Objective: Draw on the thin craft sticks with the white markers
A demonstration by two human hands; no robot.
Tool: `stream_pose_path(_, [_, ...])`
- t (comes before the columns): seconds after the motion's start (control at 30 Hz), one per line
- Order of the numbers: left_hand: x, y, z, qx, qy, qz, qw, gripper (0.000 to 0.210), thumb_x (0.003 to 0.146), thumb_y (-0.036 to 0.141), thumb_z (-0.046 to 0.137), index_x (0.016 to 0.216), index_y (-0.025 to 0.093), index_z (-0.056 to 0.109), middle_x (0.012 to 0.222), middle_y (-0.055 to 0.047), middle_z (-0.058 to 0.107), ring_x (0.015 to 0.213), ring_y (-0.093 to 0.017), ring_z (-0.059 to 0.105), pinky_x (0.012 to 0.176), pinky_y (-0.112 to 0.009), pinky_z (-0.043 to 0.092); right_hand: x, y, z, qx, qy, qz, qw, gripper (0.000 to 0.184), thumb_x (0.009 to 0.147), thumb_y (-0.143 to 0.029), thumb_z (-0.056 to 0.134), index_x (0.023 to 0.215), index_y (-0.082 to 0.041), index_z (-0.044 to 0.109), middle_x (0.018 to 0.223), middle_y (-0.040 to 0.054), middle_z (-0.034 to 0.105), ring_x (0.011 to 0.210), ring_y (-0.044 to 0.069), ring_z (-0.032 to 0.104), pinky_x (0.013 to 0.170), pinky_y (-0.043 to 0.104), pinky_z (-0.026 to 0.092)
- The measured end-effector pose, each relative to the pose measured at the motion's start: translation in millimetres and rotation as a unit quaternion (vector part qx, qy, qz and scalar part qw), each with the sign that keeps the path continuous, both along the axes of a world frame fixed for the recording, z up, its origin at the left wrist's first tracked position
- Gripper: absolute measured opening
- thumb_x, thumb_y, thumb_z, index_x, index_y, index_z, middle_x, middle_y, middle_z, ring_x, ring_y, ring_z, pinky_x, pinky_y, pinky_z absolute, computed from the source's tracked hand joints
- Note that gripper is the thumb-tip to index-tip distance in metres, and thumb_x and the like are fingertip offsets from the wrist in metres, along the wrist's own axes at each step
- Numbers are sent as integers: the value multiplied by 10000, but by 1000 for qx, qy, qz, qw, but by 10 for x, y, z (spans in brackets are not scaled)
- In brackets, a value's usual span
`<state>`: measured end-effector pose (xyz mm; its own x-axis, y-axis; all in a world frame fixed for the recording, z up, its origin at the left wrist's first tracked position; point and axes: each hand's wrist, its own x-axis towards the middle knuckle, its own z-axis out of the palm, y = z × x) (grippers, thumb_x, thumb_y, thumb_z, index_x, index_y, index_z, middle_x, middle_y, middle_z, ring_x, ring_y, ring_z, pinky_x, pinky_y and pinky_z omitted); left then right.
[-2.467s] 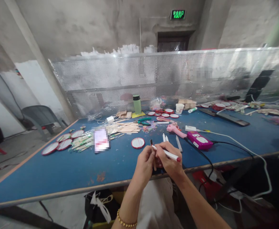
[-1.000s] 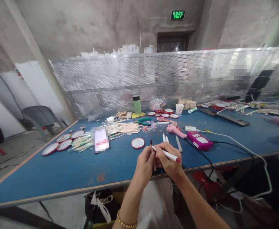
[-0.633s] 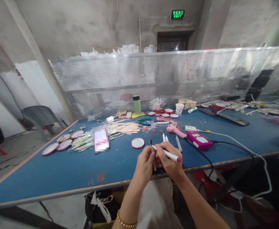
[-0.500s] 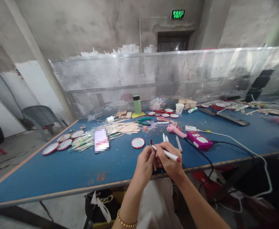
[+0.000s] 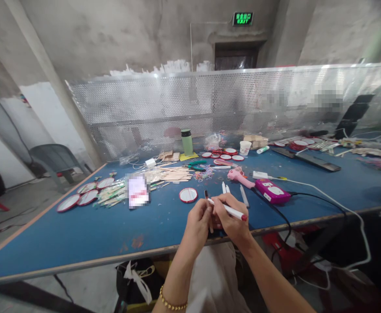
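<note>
A gold beaded bracelet (image 5: 173, 305) circles the left wrist, well to the near side of the lone red-rimmed disc (image 5: 188, 195). Also on that near side, slightly right of the disc, the left hand (image 5: 197, 219) has its fingers pinched together on a dark-tipped wooden stick (image 5: 206, 195), held at a slant with the dark end away from the person. The right hand (image 5: 232, 219), farther to the disc's right, is closed in a writing grip around a white marker (image 5: 231, 210) whose red end points back toward the person. The marker's other end is at the stick; whether it touches is too small to tell.

The disc lies flat on the blue tabletop (image 5: 105, 243). To its right lie two more markers (image 5: 224, 188), then a pink handheld tool (image 5: 238, 175) and a purple box (image 5: 273, 191). To its left, a pixelated rectangle (image 5: 138, 191) lies beside green-marked sticks (image 5: 111, 194). Beyond the disc are loose wooden sticks (image 5: 177, 174), tangled coloured bands (image 5: 205, 172) and a green bottle (image 5: 187, 144), with a paper cup (image 5: 245, 148) off to the disc's right. Farther past it stands a perforated metal screen (image 5: 164, 106); an exit sign (image 5: 243, 18) glows highest, right of the disc.
</note>
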<state>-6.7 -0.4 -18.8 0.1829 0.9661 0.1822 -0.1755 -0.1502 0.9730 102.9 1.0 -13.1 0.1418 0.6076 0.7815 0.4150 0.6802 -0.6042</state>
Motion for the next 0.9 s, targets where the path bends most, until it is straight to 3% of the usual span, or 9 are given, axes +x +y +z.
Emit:
stream_pose_path(0.53, [-6, 3, 6, 6, -3, 8, 1000, 376, 760, 515, 638, 699, 183, 474, 611, 58, 446, 513, -72, 419, 476, -185, 420, 2, -13, 16, -12, -11, -12, 1000, 226, 877, -257, 524, 667, -205, 591, 535, -40, 593, 451, 91, 537, 470, 191, 439])
stream_pose_path(0.9, [0, 3, 3, 6, 1, 5, 1000, 387, 756, 542, 629, 715, 188, 478, 568, 70, 433, 442, -66, 395, 412, -186, 381, 7, -4, 13, -1, -14, -4, 1000, 212, 879, -248, 523, 685, -207, 600, 556, -38, 613, 465, 92, 552, 478, 189, 443])
